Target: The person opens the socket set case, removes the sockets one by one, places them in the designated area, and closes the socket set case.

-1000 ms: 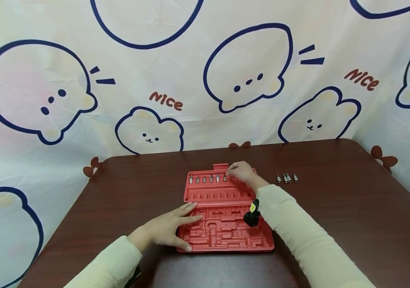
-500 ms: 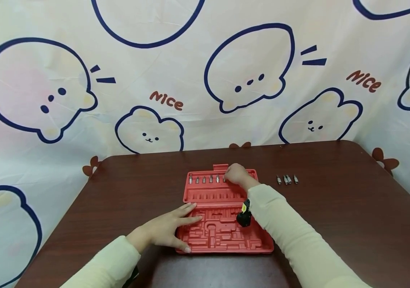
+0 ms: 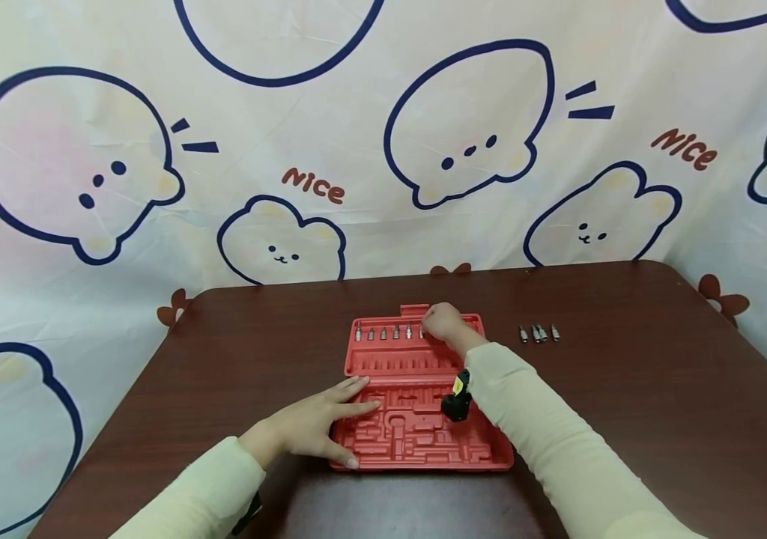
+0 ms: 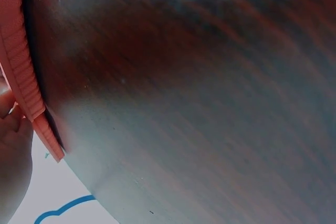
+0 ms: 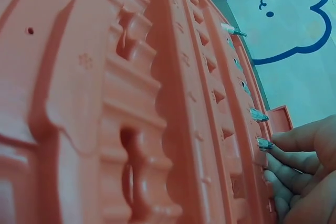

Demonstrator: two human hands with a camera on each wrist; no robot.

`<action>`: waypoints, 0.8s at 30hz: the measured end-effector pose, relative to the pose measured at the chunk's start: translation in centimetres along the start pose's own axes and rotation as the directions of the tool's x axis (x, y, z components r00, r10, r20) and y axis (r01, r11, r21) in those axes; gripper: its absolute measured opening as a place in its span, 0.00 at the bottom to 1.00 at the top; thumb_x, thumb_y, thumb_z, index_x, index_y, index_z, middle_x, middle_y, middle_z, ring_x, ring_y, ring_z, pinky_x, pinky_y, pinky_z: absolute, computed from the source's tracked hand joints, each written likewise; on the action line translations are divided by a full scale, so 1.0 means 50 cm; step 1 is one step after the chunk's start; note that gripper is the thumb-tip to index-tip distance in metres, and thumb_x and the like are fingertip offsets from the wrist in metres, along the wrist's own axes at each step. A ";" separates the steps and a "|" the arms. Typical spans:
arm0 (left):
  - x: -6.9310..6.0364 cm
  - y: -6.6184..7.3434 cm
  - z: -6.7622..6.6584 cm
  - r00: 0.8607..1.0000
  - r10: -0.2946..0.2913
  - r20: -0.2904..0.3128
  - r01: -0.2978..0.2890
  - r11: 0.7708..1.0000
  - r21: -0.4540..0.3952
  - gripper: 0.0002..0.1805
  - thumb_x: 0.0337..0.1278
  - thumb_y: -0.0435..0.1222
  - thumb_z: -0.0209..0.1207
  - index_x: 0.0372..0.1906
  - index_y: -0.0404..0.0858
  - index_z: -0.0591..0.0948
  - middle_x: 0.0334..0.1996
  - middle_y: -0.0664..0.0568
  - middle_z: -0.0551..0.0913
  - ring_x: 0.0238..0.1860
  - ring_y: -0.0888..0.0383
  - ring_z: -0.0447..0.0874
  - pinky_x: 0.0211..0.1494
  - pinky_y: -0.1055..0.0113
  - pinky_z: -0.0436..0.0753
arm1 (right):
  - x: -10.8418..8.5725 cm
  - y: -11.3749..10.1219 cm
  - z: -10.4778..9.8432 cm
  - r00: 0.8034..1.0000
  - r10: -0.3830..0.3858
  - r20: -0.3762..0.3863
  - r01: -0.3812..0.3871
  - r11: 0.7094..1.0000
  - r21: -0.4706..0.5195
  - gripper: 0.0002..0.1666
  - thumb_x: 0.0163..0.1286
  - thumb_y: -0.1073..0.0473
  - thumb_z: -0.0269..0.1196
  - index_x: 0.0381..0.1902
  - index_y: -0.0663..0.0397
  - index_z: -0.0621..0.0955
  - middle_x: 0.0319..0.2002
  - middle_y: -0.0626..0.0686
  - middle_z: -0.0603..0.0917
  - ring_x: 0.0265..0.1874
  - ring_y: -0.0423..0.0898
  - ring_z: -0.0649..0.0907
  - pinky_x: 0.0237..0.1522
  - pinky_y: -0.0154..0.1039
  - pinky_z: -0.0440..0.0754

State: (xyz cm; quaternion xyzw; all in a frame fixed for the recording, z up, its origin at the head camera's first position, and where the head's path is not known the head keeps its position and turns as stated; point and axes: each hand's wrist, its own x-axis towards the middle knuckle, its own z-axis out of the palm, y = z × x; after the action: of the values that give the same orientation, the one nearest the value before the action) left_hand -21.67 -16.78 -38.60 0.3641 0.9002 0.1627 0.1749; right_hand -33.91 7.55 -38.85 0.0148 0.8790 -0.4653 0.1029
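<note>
A red tool case (image 3: pixel 424 466) lies unfolded on the table. Several small metal bit sockets (image 3: pixel 383 335) stand in a row along its far half. My left hand (image 3: pixel 309 427) rests spread on the near half's left edge, its fingers straight. At the row's right end my right hand (image 3: pixel 443 320) has curled fingers. In the right wrist view its fingertips pinch the end of the last bit socket (image 5: pixel 265 144); part of the fingers is hidden behind the case wall. The left wrist view catches just the case's side (image 4: pixel 23 61) and part of a hand.
Several loose bit sockets (image 3: pixel 538 334) lie on the dark wood table (image 3: pixel 626 389) right of the case. The case's near half has moulded recesses, and a red latch tab (image 3: pixel 414 308) sticks out at its far edge. A patterned cloth (image 3: pixel 356 150) hangs behind.
My right hand has shifted slightly left, closer to the last bit socket in the row, and then stayed there. The left hand has kept its place on the case.
</note>
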 end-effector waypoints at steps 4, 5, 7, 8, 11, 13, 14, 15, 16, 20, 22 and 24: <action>0.000 -0.002 -0.001 1.000 -0.001 -0.003 0.001 1.000 0.000 0.45 0.32 0.64 0.57 0.62 0.54 0.61 0.66 0.55 0.46 0.65 0.54 0.38 0.57 0.50 0.57 | -0.004 -0.002 0.002 1.000 -0.011 -0.021 0.012 0.999 0.046 0.08 0.59 0.68 0.54 0.35 0.66 0.78 0.41 0.59 0.75 0.31 0.48 0.72 0.30 0.37 0.71; 0.000 -0.003 -0.001 1.000 0.000 -0.004 0.000 1.000 -0.002 0.45 0.32 0.64 0.57 0.62 0.54 0.61 0.66 0.55 0.46 0.65 0.55 0.38 0.57 0.50 0.57 | -0.005 -0.002 0.003 1.000 -0.010 -0.027 0.012 0.998 0.064 0.09 0.59 0.68 0.53 0.36 0.66 0.78 0.42 0.59 0.75 0.32 0.48 0.72 0.30 0.37 0.71; 0.000 -0.004 0.000 1.000 0.002 -0.003 -0.002 1.000 -0.003 0.45 0.32 0.64 0.57 0.62 0.54 0.60 0.66 0.55 0.45 0.65 0.55 0.37 0.57 0.50 0.57 | -0.006 -0.002 0.005 0.999 0.000 -0.042 0.004 0.996 0.094 0.09 0.59 0.68 0.54 0.37 0.66 0.77 0.43 0.59 0.75 0.34 0.50 0.73 0.31 0.38 0.71; 0.000 -0.004 0.001 1.000 0.002 -0.002 -0.002 1.000 -0.001 0.45 0.32 0.64 0.56 0.62 0.55 0.60 0.66 0.55 0.45 0.65 0.55 0.37 0.58 0.50 0.57 | -0.006 -0.001 0.006 0.999 0.005 -0.046 0.000 0.994 0.107 0.09 0.59 0.68 0.54 0.37 0.66 0.77 0.43 0.60 0.75 0.35 0.51 0.73 0.32 0.39 0.72; 0.001 -0.005 0.003 1.000 0.006 -0.001 -0.006 1.000 -0.004 0.45 0.32 0.64 0.56 0.62 0.55 0.60 0.66 0.54 0.45 0.65 0.54 0.38 0.57 0.50 0.57 | -0.005 0.000 0.008 0.998 0.029 -0.056 -0.022 0.991 0.135 0.08 0.58 0.68 0.56 0.36 0.65 0.77 0.43 0.59 0.75 0.39 0.52 0.73 0.36 0.42 0.73; 0.002 -0.005 0.004 1.000 0.005 0.000 -0.005 1.000 -0.003 0.45 0.32 0.65 0.56 0.62 0.55 0.60 0.66 0.54 0.45 0.65 0.54 0.38 0.57 0.50 0.57 | -0.003 0.001 0.008 0.998 0.036 -0.055 -0.028 0.989 0.144 0.07 0.58 0.68 0.57 0.35 0.64 0.78 0.42 0.59 0.75 0.39 0.52 0.73 0.38 0.43 0.72; 0.003 -0.006 0.004 1.000 0.004 0.001 -0.004 1.000 -0.004 0.45 0.32 0.65 0.56 0.62 0.56 0.60 0.66 0.55 0.45 0.65 0.54 0.38 0.57 0.50 0.57 | -0.003 0.002 0.008 0.998 0.032 -0.054 -0.024 0.989 0.145 0.07 0.58 0.68 0.57 0.35 0.64 0.78 0.42 0.59 0.75 0.39 0.52 0.73 0.38 0.43 0.72; 0.004 -0.006 0.004 1.000 0.004 0.002 -0.004 1.000 -0.005 0.45 0.32 0.65 0.55 0.62 0.56 0.60 0.66 0.55 0.45 0.65 0.54 0.38 0.57 0.50 0.57 | -0.002 0.003 0.008 0.998 0.028 -0.053 -0.020 0.989 0.145 0.06 0.58 0.67 0.57 0.34 0.65 0.78 0.41 0.59 0.75 0.39 0.52 0.73 0.38 0.43 0.72; 0.003 -0.006 0.004 1.000 0.004 0.002 -0.004 1.000 -0.006 0.45 0.32 0.65 0.56 0.62 0.55 0.60 0.66 0.55 0.45 0.65 0.54 0.38 0.57 0.50 0.57 | -0.003 0.004 0.009 0.998 0.023 -0.052 -0.015 0.989 0.147 0.06 0.59 0.67 0.57 0.34 0.65 0.78 0.40 0.59 0.75 0.39 0.52 0.73 0.38 0.43 0.72; 0.001 -0.005 0.004 1.000 0.005 0.003 -0.005 1.000 -0.007 0.45 0.32 0.64 0.56 0.62 0.55 0.60 0.66 0.54 0.45 0.65 0.54 0.38 0.57 0.50 0.57 | -0.005 0.012 0.013 0.998 -0.011 -0.067 0.021 0.988 0.152 0.06 0.59 0.68 0.56 0.34 0.64 0.77 0.39 0.58 0.76 0.38 0.51 0.74 0.36 0.42 0.72; 0.001 -0.005 0.003 1.000 0.008 0.000 -0.008 1.000 -0.008 0.45 0.32 0.64 0.56 0.62 0.55 0.60 0.66 0.54 0.46 0.65 0.54 0.38 0.57 0.50 0.57 | -0.006 0.015 0.014 0.996 -0.023 -0.080 0.037 0.985 0.169 0.06 0.59 0.68 0.56 0.35 0.64 0.77 0.39 0.58 0.76 0.37 0.51 0.74 0.35 0.40 0.72; 0.001 -0.005 0.002 1.000 0.009 -0.001 -0.009 1.000 -0.007 0.45 0.32 0.64 0.56 0.62 0.54 0.61 0.66 0.54 0.46 0.65 0.54 0.38 0.57 0.50 0.57 | -0.007 0.015 0.014 0.995 -0.034 -0.095 0.053 0.978 0.204 0.06 0.60 0.69 0.55 0.36 0.65 0.77 0.38 0.59 0.76 0.35 0.51 0.75 0.32 0.39 0.72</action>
State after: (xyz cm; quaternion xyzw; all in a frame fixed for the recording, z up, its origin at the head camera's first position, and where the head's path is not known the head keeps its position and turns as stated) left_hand -21.83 -16.89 -38.79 0.3674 0.8981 0.1665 0.1752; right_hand -33.37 7.44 -39.75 0.0276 0.8300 -0.5548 0.0504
